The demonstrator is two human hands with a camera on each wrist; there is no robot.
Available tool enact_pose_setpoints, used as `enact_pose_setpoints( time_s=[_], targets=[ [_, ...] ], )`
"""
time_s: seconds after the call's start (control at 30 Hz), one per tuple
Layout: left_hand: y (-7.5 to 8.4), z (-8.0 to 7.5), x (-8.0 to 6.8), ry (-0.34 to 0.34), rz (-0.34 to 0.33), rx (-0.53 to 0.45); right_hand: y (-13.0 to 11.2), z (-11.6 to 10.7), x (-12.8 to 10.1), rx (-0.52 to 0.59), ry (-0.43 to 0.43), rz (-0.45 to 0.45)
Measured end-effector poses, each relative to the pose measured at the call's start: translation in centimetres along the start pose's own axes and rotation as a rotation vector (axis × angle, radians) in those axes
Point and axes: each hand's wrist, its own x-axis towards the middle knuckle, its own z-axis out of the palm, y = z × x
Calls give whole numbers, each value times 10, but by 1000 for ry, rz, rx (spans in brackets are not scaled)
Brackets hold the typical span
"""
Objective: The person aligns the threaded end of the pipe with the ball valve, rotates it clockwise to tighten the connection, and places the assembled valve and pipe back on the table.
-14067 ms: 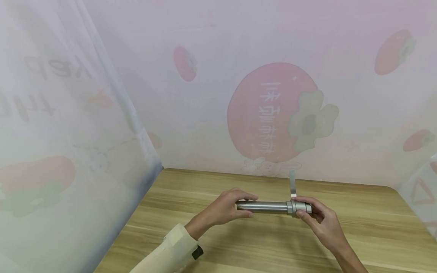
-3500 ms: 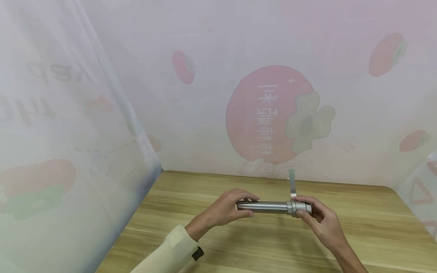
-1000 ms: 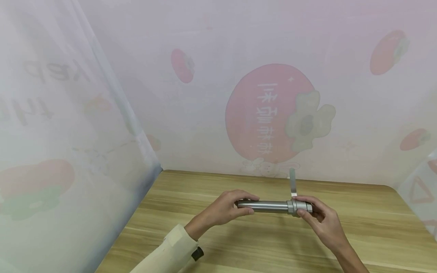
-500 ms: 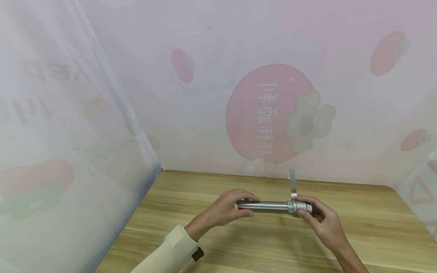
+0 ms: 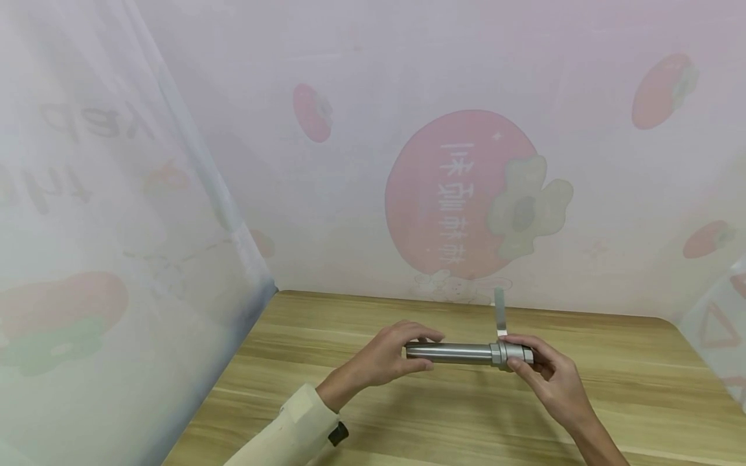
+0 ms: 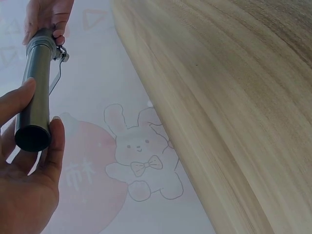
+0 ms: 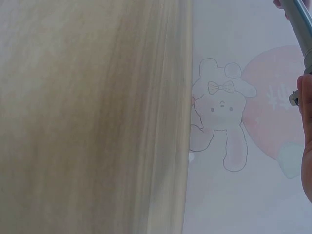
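Observation:
A steel pipe [image 5: 451, 353] lies level across both hands, above the table. Fitted to its right end is a ball valve [image 5: 506, 354], whose flat lever [image 5: 500, 310] sticks up and away from me. My left hand [image 5: 387, 353] holds the pipe's left end between thumb and fingers. In the left wrist view, the pipe's dark round end [image 6: 32, 138] faces the camera, with the left thumb [image 6: 19, 100] on one side. My right hand [image 5: 550, 378] grips the valve by its body. The right wrist view catches only an edge of the right hand [image 7: 306, 131] and part of the pipe [image 7: 298, 22].
A wood-grain table [image 5: 350, 310] spreads beneath the hands. Behind its far edge hangs a pale cloth [image 5: 350, 213] printed with persimmons and a rabbit; another cloth [image 5: 116, 226] hangs at the left. A black piece [image 5: 337, 433] sits by the left sleeve's cuff [image 5: 309, 404].

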Motion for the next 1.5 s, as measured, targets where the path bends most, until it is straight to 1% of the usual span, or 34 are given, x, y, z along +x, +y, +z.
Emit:
enact_pose_setpoints(
  time_s=[0.1, 0.23, 0.33, 0.43, 0.53, 0.67, 0.8, 1.03, 1.13, 1.5],
  targets=[
    [1, -1, 0, -10, -39, 7, 1, -1, 0, -3, -8, 7],
    [2, -2, -1, -28, -86, 7, 3, -2, 0, -6, -22, 39],
    [2, -3, -2, -42, -109, 3, 4, -2, 0, -16, -28, 58],
    [2, -3, -2, -50, -124, -2, 4, -2, 0, -23, -28, 58],
    [1, -2, -2, -52, -112, -10, 3, -2, 1, -21, -27, 42],
    [0, -1, -1, -50, -89, -48, 1, -1, 2, -3, -17, 9],
    [0, -2, 0, -52, -102, -95, 1, 0, 2, 7, -10, -17],
    [0, -2, 0, -72, -142, -169, 4, -2, 1, 4, -31, 40],
    [1, -3, -1, -76, -152, -204, 4, -2, 1, -1, -37, 52],
    [0, -1, -1, -69, -131, -214, 0, 0, -1, 16, -2, -6]
  ],
)
